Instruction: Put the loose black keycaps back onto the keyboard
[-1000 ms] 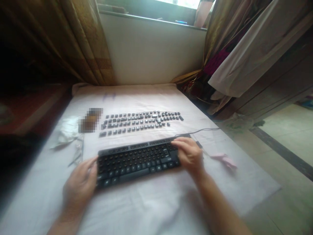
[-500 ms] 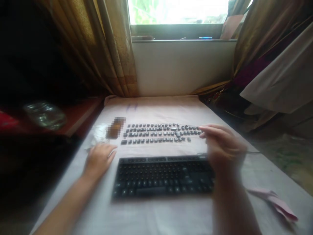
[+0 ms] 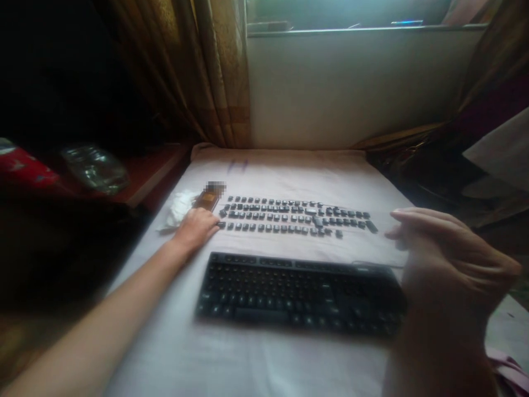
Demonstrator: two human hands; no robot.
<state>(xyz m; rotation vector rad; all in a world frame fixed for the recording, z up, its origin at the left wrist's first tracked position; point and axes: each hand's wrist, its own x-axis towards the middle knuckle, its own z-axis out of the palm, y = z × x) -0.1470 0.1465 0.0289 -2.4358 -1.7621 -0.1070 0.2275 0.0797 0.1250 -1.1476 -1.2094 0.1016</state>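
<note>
My left hand (image 3: 198,227) is at the left end of the front row of loose keycaps, its fingers closed on the end keycap (image 3: 222,225). Several more black keycaps (image 3: 276,218) lie in rows on the white cloth. To the right of these rows, my right hand (image 3: 458,259) hovers with its thumb and forefinger apart, and nothing shows between them. Nearer to me lies a black keyboard (image 3: 306,292), its right end partly behind my right hand. Many of its positions look dark and bare, but blur hides the details.
A brown bottle (image 3: 208,198), its top pixelated, lies by a crumpled white tissue (image 3: 177,212) beyond my left hand. A pink cloth (image 3: 510,369) is at the lower right. Curtains (image 3: 223,82) hang beside the window. Clear plastic (image 3: 97,168) rests on a side surface at left.
My left hand has moved forward and right onto the end keycap. My right hand has moved right, away from the rows. The view has tilted down and shifted left.
</note>
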